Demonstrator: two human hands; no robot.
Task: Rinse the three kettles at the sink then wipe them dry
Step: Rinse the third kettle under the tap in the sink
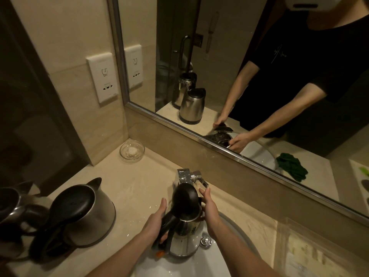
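Over the white sink (179,266) I hold a steel kettle (185,236) with its black lid (184,200) flipped up. My left hand (155,222) grips its black handle. My right hand (209,210) lies against the kettle's right side near the rim, fingers straight and pointing at the chrome faucet (189,176) just behind. No water stream is visible. A second steel kettle (85,212) stands on the counter to the left with its lid shut. A third kettle (12,204) sits at the far left edge, partly cut off.
A glass dish (131,150) sits in the counter's back corner by the wall socket (103,78). The mirror (259,56) runs along the back and reflects a green cloth (291,166) lying right of the sink. A chrome drain knob (205,240) is beside the kettle.
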